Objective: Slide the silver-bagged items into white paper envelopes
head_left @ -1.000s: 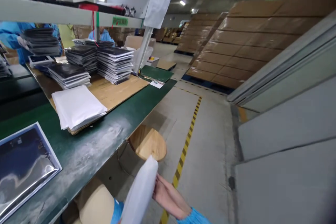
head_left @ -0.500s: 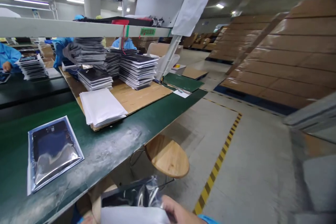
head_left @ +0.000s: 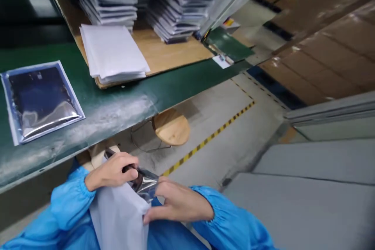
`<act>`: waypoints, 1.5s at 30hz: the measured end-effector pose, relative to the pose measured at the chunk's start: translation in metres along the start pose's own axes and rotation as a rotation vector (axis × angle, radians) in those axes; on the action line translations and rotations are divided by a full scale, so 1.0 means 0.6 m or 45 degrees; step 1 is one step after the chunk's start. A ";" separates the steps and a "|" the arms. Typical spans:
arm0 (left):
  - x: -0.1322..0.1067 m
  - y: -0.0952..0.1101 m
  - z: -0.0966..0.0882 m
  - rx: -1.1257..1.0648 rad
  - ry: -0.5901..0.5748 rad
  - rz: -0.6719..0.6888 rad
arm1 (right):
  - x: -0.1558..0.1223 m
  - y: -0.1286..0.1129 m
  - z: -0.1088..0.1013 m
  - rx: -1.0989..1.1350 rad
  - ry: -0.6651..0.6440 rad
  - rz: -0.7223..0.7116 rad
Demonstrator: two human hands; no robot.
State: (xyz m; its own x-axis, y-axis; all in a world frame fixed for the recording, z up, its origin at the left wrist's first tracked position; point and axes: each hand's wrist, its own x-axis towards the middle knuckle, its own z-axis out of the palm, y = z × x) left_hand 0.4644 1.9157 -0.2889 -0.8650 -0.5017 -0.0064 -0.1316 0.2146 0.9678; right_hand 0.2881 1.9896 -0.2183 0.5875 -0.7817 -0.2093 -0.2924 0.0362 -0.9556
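Note:
Below the table edge, over my lap, a white flat sleeve (head_left: 120, 213) hangs with its open end up. Out of that end shows a shiny dark packet in clear plastic (head_left: 146, 184), partly hidden by the sleeve and fingers. My left hand (head_left: 115, 170) is closed at the sleeve's upper left edge, against the packet. On the other side my right hand (head_left: 178, 201) grips the sleeve's right corner, thumb on the white edge and fingers by the plastic. A similar dark packet on a white sleeve (head_left: 43, 101) lies flat on the green table (head_left: 123, 113).
White sleeves (head_left: 113, 50) lie piled on a cardboard sheet (head_left: 172, 54), with tall stacks of packed sleeves (head_left: 181, 4) behind. A round wooden stool (head_left: 171, 127) stands under the table edge. Wrapped cartons (head_left: 331, 54) rise at right, near grey panels (head_left: 307, 195).
The view has tipped down, so the table things sit higher. Both hands and sleeves of my blue garment now show fully, and the white sleeve has turned upright, its opening toward the table.

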 end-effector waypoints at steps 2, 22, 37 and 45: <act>0.006 -0.022 0.013 0.139 -0.031 0.065 | -0.017 0.018 -0.009 -0.155 -0.053 0.076; 0.036 0.002 -0.025 0.238 -0.239 -0.175 | -0.045 0.063 -0.010 0.634 0.514 0.195; 0.013 -0.032 -0.021 -0.285 -0.480 -0.271 | 0.010 0.091 -0.016 0.915 0.743 0.195; -0.007 -0.018 -0.023 -0.112 -0.418 -0.256 | 0.044 0.111 -0.035 1.170 0.394 0.105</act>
State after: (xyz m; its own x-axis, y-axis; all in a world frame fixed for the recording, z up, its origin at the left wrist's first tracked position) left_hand 0.4763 1.9038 -0.2956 -0.9370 -0.2287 -0.2642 -0.2844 0.0598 0.9569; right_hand 0.2683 1.9587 -0.2834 0.3286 -0.8794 -0.3445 0.4563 0.4672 -0.7573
